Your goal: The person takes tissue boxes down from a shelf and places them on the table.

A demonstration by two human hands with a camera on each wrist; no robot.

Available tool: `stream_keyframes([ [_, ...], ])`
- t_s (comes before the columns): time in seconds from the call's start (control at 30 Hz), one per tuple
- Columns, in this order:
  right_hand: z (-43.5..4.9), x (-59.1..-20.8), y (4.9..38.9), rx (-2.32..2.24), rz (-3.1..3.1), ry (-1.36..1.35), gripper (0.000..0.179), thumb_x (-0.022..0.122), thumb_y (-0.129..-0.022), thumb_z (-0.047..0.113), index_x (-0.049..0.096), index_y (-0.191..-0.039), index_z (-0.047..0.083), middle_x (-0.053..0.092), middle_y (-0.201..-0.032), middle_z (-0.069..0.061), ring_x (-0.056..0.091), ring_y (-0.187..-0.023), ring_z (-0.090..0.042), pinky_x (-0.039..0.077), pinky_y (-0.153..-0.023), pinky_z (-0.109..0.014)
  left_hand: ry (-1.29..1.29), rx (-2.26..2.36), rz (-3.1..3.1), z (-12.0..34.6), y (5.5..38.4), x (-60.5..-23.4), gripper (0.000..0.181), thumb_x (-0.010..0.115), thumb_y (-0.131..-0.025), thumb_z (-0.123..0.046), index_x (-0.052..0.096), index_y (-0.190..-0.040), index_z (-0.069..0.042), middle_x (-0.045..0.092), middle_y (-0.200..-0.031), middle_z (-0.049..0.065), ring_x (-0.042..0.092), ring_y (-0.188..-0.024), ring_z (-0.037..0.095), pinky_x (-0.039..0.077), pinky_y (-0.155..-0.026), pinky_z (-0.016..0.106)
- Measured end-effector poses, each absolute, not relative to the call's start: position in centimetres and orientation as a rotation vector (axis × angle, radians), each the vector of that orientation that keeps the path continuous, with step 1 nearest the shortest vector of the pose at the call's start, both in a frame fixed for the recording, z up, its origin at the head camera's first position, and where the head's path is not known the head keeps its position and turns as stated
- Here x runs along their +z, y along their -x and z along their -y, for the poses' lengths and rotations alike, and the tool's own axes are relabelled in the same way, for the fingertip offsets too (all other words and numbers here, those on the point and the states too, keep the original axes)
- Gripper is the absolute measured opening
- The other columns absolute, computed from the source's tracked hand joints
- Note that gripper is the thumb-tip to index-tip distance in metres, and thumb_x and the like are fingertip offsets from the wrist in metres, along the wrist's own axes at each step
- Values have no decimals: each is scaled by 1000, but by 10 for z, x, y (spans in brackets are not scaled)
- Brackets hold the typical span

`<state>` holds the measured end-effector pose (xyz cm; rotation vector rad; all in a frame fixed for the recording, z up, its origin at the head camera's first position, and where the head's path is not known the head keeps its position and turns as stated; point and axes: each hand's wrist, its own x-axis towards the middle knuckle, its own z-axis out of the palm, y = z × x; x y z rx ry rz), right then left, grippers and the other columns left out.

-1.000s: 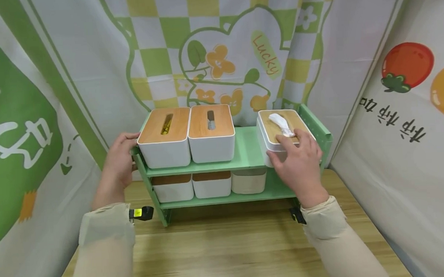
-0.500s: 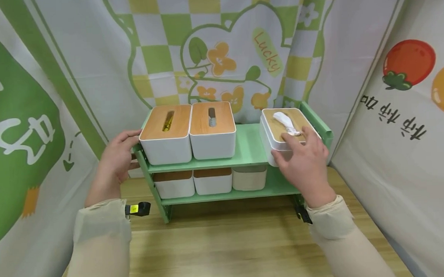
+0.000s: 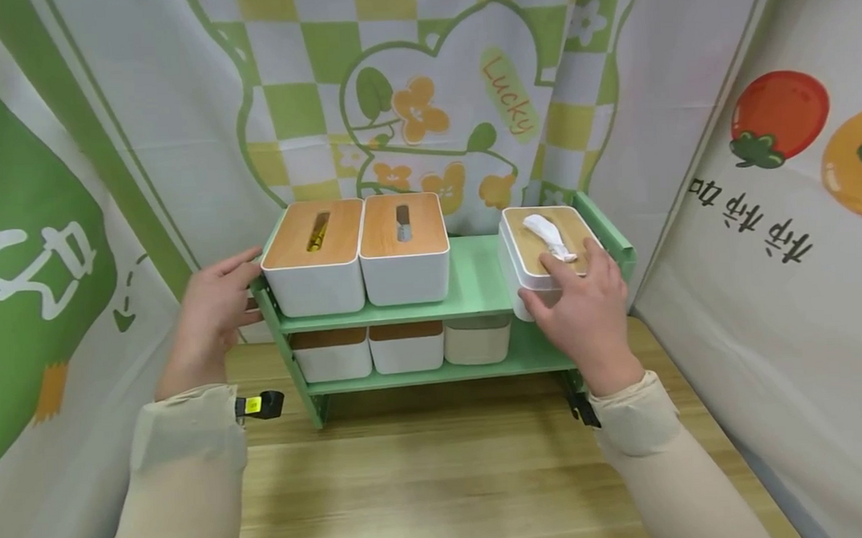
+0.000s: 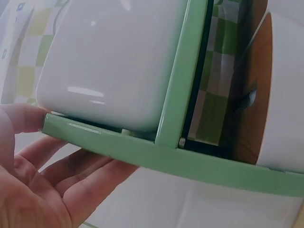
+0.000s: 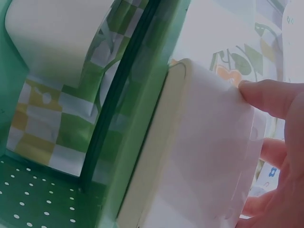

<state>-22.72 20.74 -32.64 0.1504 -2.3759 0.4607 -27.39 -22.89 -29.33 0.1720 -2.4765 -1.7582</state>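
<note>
My left hand [image 3: 212, 315] grips the left side panel of a green two-tier shelf [image 3: 478, 271]. In the left wrist view, the thumb lies at the panel's top corner and the fingers [image 4: 102, 178] against its outer face. At the right end of the top tier, my right hand [image 3: 585, 314] holds a white tissue box [image 3: 528, 257], thumb on its front and fingers over the wooden lid. A white tissue [image 3: 548, 236] sticks out of the lid. In the right wrist view, the box's base [image 5: 156, 156] juts past the shelf's front edge.
Two white boxes with slotted wooden lids, one left [image 3: 316, 282] and one right [image 3: 405, 274], stand side by side on the top tier. Below are two white boxes [image 3: 334, 361] and a cream bin [image 3: 478, 343]. A wooden table [image 3: 411, 478] carries the shelf; printed cloth hangs around.
The view shifts slightly. Both hands keep their places on the shelf panel and the tissue box, and the box stays at the right end of the top tier.
</note>
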Motion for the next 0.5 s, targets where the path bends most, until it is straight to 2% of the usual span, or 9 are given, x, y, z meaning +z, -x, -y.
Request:
stream_keyframes([
  [0.27, -210, -329, 222, 461, 2389, -177, 58, 76, -85, 41, 62, -135, 16, 27, -148, -36, 25, -134, -57, 24, -103, -71, -177, -1838, 2489, 235, 273, -296, 59, 49, -102, -49, 37, -155, -26, 32, -157, 14, 68, -98, 21, 57, -78, 32],
  [0.5, -214, -330, 219, 441, 2391, -168, 57, 77, -85, 45, 64, -133, 17, 27, -148, -35, 31, -130, -55, 32, -97, -71, -181, -1845, 2509, 234, 273, -292, 56, 47, -104, -47, 36, -155, -27, 30, -158, 12, 67, -96, 20, 57, -78, 33],
])
